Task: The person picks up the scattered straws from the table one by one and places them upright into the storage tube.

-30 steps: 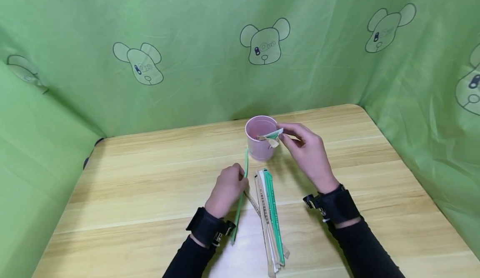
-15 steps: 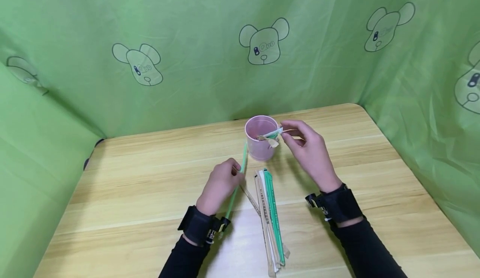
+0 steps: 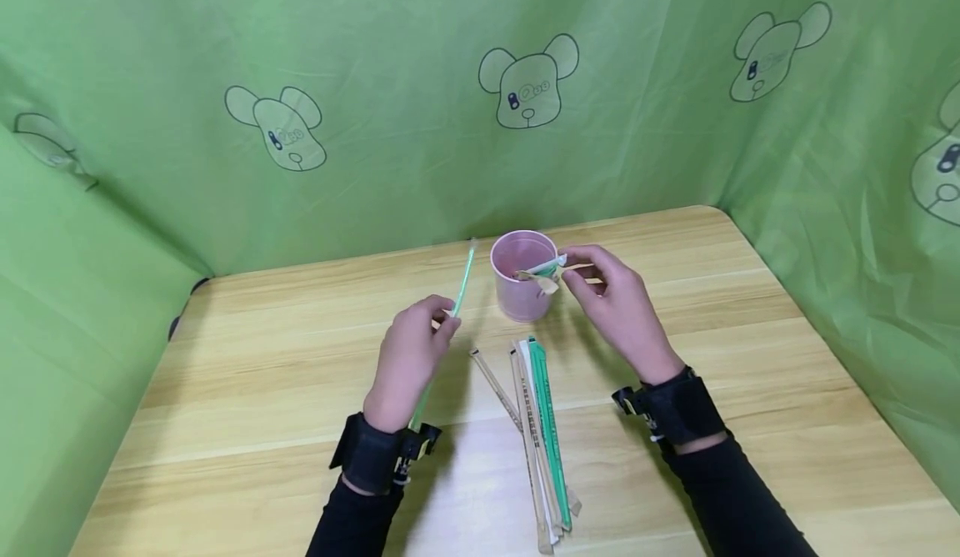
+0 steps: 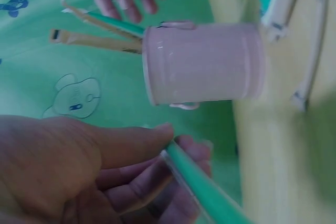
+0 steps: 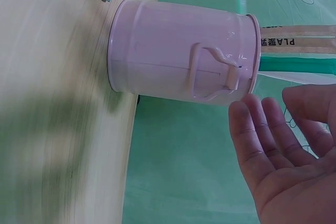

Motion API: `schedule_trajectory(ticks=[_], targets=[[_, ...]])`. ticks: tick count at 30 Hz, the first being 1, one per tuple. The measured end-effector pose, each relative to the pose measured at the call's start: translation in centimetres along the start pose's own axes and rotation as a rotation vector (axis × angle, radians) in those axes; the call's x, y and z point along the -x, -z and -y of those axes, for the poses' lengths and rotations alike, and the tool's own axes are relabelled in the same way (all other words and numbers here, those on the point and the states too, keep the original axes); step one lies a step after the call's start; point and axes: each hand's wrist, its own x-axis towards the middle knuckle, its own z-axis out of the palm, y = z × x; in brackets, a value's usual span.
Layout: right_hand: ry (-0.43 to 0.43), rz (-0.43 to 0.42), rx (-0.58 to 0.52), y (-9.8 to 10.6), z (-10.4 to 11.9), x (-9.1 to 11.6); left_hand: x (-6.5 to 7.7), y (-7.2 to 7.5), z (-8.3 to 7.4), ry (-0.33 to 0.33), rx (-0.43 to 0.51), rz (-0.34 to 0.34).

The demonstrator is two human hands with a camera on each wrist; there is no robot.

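My left hand [image 3: 411, 355] pinches a slim green straw [image 3: 465, 278] between thumb and fingers, left of a small pink bucket [image 3: 521, 297]. The straw slants, one end reaching toward the back edge; in the left wrist view, the green straw [image 4: 202, 184] runs from the fingertips to the lower right. My right hand [image 3: 618, 311] hovers at the bucket's right rim, beside the ends of wrapped straws in it. The right wrist view shows the right hand [image 5: 289, 166] with fingers relaxed, holding nothing, and brown-wrapped straws [image 5: 296, 43] and a green straw [image 5: 299, 65] jutting from the bucket.
Several wrapped straws lie in a bundle in front of the bucket, with a green straw [image 3: 550, 440] on its right side and brown straws [image 3: 530, 424] on the left. One brown straw [image 3: 495, 386] angles off leftward. A green printed curtain [image 3: 405, 123] surrounds the wooden table [image 3: 247, 398].
My left hand has moved left with the green straw, swinging its far end to the left of the bucket. The right hand's fingertips have drawn slightly off the straw ends.
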Motion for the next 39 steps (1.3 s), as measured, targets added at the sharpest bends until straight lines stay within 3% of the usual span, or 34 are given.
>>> schedule_trajectory(ticks=[5, 15, 20, 25, 29, 33, 39], targets=[[-0.013, 0.018, -0.001, 0.0, 0.0, 0.0, -0.3, 0.7, -0.6, -0.103, 0.097, -0.087], [-0.021, 0.059, -0.008, -0.1, -0.1, 0.1, -2.0, 0.4, -2.2, -0.411, 0.346, -0.337], [-0.025, 0.073, -0.004, -0.5, -0.3, 0.1, -2.2, 0.5, -3.4, -0.517, 0.526, -0.425], [-0.022, 0.074, -0.011, -0.6, -0.2, 0.1, -2.2, 0.3, -3.9, -0.635, 0.681, -0.472], [-0.028, 0.083, -0.02, -0.6, -0.2, 0.1, -2.5, 0.0, -4.1, -0.67, 0.776, -0.463], [-0.044, 0.076, -0.024, -0.5, -0.2, 0.1, -2.7, -0.4, -4.2, -0.687, 0.792, -0.437], [-0.123, 0.091, -0.025, -0.5, -0.6, 0.2, -2.7, -0.4, -4.5, -0.729, 0.81, -0.451]])
